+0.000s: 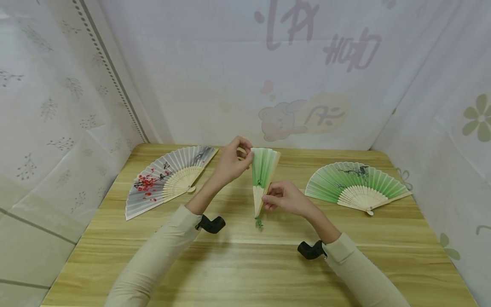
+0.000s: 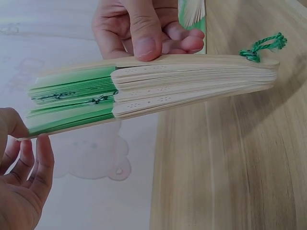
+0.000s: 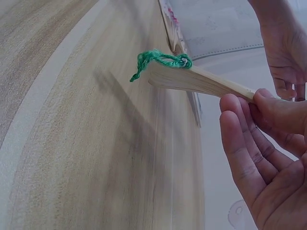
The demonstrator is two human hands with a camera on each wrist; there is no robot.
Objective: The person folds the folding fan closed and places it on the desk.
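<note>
A partly folded green folding fan (image 1: 262, 168) is held upright above the middle of the table, its bamboo ribs pointing down. My left hand (image 1: 233, 162) pinches its upper left edge between thumb and fingers. Lower on the other side, my right hand (image 1: 285, 197) grips the outer bamboo guard, thumb on top. In the left wrist view the fan's pleats (image 2: 72, 96) stand slightly apart in two bunches. A green cord tassel (image 3: 163, 61) hangs from the pivot end.
On the left lies a spread grey fan (image 1: 168, 179) with red blossoms. A spread green fan (image 1: 356, 185) lies on the right. Both rest on the wooden table (image 1: 245, 273). Printed white curtains (image 1: 215, 85) surround the table's back and sides.
</note>
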